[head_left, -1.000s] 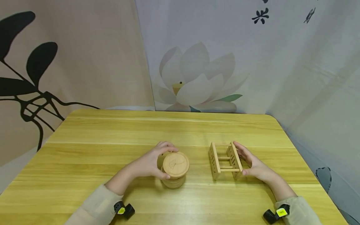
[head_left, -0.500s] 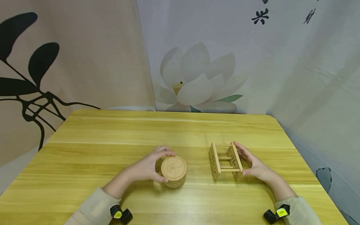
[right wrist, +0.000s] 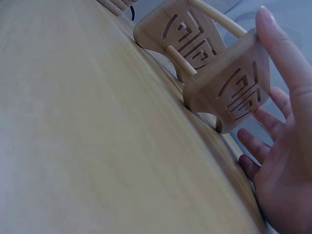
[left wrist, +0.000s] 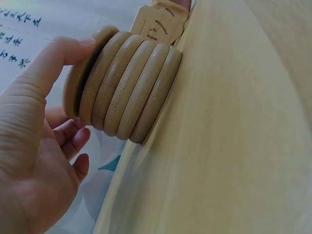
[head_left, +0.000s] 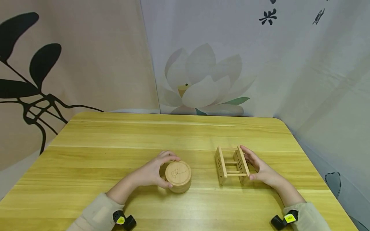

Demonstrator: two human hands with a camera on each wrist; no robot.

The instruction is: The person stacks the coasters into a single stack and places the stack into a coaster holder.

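A stack of round wooden coasters (head_left: 182, 187) stands on the table, its top coaster (head_left: 178, 173) engraved with a ginkgo leaf. My left hand (head_left: 151, 170) pinches that top coaster's rim, thumb on the near side and fingers on the far side. A narrow dark gap shows under it in the left wrist view. To the right stands a wooden coaster rack (head_left: 221, 166), two cut-out panels joined by rods. My right hand (head_left: 264, 171) holds its right panel (right wrist: 239, 92) by the edges, thumb at the near corner and forefinger at the far one, the other fingers loosely bent.
The light wood table (head_left: 121, 131) reaches back to a hanging cloth (head_left: 312, 80) printed with a lotus and dark leaves. A strip of table (head_left: 203, 176) lies between the stack and the rack. Black wrist cameras (head_left: 127, 221) sit on both sleeves.
The left hand has brought the top coaster down and slightly left, from raised and askew to level over the stack, and has since stayed nearly still. Right hand and rack have not moved.
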